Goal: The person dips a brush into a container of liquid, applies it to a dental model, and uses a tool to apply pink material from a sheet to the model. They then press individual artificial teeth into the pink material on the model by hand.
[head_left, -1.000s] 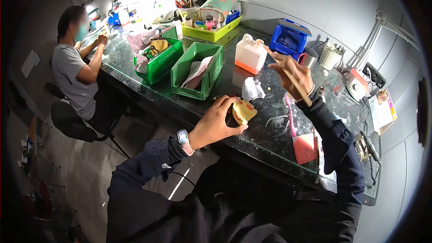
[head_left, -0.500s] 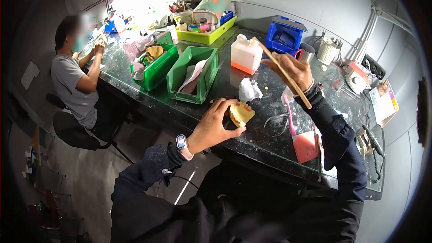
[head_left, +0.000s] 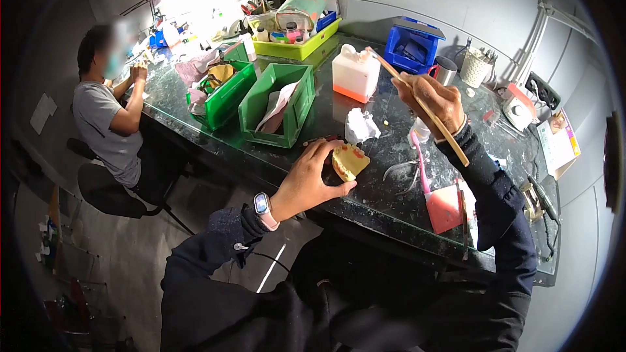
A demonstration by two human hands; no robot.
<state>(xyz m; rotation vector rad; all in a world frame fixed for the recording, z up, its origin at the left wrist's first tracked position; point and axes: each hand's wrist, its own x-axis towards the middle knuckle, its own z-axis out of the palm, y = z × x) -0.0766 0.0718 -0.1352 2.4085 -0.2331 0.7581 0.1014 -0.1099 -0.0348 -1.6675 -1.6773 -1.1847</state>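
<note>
My left hand (head_left: 310, 182) grips a yellow dental model (head_left: 350, 161) with pinkish patches, over the front edge of the bench. In my right hand (head_left: 435, 105) is a long wooden-handled brush (head_left: 427, 109), slanting from upper left to lower right. Its tip is at the top of a translucent bottle (head_left: 355, 73) with orange-red liquid low inside. Whether the tip enters the bottle cannot be made out. A crumpled white tissue (head_left: 360, 126) lies between the model and the bottle.
Green bins (head_left: 277, 105) stand left of the bottle, a lime tray (head_left: 297, 47) behind. A blue bin (head_left: 412, 45) and brush holder (head_left: 477, 67) are at the back. A pink toothbrush (head_left: 420, 163) and pink block (head_left: 445, 208) lie right. A co-worker (head_left: 107, 107) sits far left.
My right hand has shifted slightly right and down with the brush. The model in my left hand is turned a little, showing more of its upper face.
</note>
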